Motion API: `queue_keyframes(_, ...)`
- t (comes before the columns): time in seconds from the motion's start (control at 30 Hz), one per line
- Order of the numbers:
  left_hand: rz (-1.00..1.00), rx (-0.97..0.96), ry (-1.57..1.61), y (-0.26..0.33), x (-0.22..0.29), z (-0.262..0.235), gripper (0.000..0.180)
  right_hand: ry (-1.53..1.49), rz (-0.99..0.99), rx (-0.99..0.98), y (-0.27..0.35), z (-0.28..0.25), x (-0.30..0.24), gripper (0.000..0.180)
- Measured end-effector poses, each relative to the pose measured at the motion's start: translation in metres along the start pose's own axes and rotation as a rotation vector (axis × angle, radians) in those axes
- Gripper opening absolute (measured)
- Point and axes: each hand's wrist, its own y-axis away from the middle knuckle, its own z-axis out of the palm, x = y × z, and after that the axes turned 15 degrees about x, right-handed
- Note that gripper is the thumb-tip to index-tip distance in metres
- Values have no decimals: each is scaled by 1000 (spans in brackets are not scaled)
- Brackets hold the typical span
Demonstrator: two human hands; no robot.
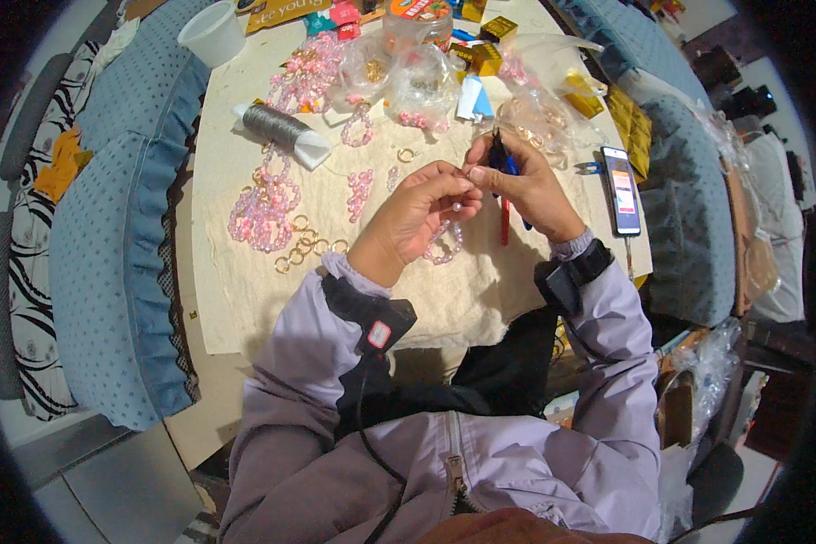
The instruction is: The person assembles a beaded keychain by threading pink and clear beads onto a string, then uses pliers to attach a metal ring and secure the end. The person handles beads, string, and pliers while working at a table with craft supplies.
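My left hand (419, 207) and my right hand (533, 190) meet above the cloth, thumbs and fingertips pinched together. A strand of pink and clear beads (445, 247) hangs in a loop below my left hand, with a pearly bead near its fingers. The exact point pinched is too small to make out. Pliers with blue handles (512, 166) and a dark tip sit tucked in my right hand. A red tool part (505, 222) shows below them. Left of my hands lie a short pink bead cluster (360, 195) and a gold ring (406, 155).
Pink bead strands (265, 213) and several gold rings (310, 243) lie left on the cloth (245, 299). A grey thread spool (281, 130), bead bags (423, 82) and a clear jar (419, 23) stand farther back. A lit phone (621, 192) rests at the right edge.
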Motion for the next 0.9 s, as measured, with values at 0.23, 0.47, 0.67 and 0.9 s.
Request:
queue_keyframes(0.23,34,-9,10,-1,0,-1,8,101,-74,139,5,12,1,17)
queue_keyframes(0.47,89,115,-32,3,-4,7,14,216,-128,263,7,19,4,21)
queue_keyframes(0.67,103,112,-142,1,1,-1,15,248,-264,298,16,22,1,21)
queue_keyframes(0.9,148,181,-83,0,-2,-4,13,233,-139,280,40,24,13,23)
